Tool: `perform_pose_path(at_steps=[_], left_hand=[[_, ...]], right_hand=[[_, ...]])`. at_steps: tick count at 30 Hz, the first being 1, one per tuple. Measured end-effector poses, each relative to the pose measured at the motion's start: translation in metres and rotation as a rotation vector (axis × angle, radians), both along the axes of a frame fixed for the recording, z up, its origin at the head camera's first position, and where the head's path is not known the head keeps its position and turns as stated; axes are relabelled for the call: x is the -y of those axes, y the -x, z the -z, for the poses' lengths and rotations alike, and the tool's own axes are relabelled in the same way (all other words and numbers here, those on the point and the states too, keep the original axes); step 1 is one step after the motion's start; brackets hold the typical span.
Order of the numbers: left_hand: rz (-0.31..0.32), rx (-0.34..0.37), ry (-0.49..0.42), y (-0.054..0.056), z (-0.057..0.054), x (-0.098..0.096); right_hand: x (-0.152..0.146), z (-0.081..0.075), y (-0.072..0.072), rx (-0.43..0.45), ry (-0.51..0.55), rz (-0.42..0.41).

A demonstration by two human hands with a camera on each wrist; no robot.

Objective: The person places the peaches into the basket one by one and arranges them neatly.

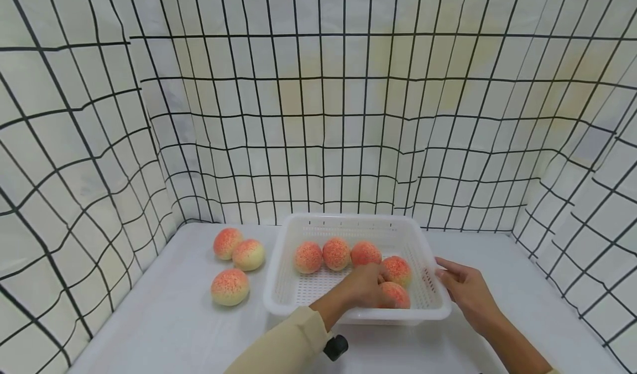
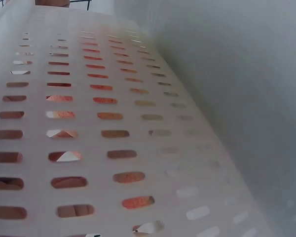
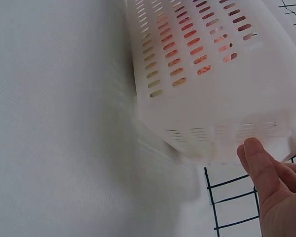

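Observation:
In the head view my left hand reaches over the near rim of a white plastic basket. Its fingers curl round the left side of a red-and-cream peach at the front right; the palm side is hidden. Just behind it lies another peach, close to the fingers. Three more peaches, including one at the left, line the middle of the basket. My right hand holds the basket's right rim, fingertips against the outer wall in the right wrist view.
Left of the basket three peaches sit on the white table: one at the back, one beside it and one in front. Black wire grid over white sheeting encloses the back and both sides.

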State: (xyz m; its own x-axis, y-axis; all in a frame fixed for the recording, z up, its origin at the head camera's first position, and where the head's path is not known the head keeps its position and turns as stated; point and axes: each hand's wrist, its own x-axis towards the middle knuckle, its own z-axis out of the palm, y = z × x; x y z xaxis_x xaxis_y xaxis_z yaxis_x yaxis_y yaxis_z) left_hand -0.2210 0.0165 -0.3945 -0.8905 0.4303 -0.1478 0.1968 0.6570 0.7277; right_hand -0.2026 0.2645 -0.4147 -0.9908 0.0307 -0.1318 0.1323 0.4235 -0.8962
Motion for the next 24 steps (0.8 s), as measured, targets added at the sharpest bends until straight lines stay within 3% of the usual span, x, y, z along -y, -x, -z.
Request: perform_pose_path(at_steps=[12,24], left_hand=[[0.011,0.061,0.004,0.003,0.000,0.006],[-0.009,0.079,-0.162,0.000,-0.009,0.035]], right_hand=[[-0.002,-0.001,0.001,-0.006,-0.002,-0.012],[-0.001,-0.001,0.001,0.003,-0.014,-0.012]])
